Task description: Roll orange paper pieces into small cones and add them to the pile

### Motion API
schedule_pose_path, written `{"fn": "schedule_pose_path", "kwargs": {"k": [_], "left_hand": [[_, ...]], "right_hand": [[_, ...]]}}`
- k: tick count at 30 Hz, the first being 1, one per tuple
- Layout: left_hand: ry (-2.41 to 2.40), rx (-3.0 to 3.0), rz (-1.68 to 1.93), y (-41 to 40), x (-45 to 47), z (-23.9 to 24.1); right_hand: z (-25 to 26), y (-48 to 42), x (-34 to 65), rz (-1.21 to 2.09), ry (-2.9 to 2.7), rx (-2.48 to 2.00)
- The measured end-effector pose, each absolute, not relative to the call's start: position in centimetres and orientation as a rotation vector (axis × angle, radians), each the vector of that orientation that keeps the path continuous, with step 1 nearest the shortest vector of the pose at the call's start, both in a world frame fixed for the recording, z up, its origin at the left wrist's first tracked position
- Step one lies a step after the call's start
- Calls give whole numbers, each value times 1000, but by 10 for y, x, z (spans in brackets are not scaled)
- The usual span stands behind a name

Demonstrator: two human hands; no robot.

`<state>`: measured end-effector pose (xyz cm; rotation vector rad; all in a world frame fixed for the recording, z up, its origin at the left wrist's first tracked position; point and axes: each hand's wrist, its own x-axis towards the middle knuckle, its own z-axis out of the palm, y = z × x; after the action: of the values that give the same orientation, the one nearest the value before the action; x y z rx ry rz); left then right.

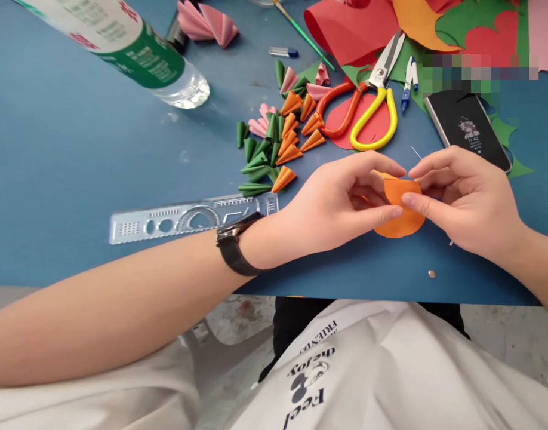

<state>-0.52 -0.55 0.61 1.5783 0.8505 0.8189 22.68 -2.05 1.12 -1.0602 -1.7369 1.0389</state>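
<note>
Paper, an orange circle [402, 220], is being pinched from both sides by the left hand [341, 203] and right hand [462, 194], near the blue table's [77, 167] front edge. Folded paper cones [278, 143] are lying at its 10 o'clock, scissors [372, 113] at 12.

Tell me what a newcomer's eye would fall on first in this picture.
First come the two hands at centre right: the left hand and the right hand pinch a round orange paper piece over the blue table. Behind them lies a heap of small folded cones in orange, green and pink. The scissors, with yellow and orange handles, lie to its right.
</note>
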Motion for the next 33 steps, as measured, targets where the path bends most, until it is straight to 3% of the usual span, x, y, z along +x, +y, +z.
{"fn": "schedule_pose_path", "kwargs": {"k": [6, 26, 33], "left_hand": [[860, 1489, 851, -2, -5, 3], [778, 1859, 1031, -2, -8, 6], [737, 1833, 997, -2, -6, 10]], "right_hand": [[11, -21, 227, 869, -1744, -1084], [14, -20, 230, 1087, -1747, -880], [20, -22, 227, 1025, -1768, -990]]}}
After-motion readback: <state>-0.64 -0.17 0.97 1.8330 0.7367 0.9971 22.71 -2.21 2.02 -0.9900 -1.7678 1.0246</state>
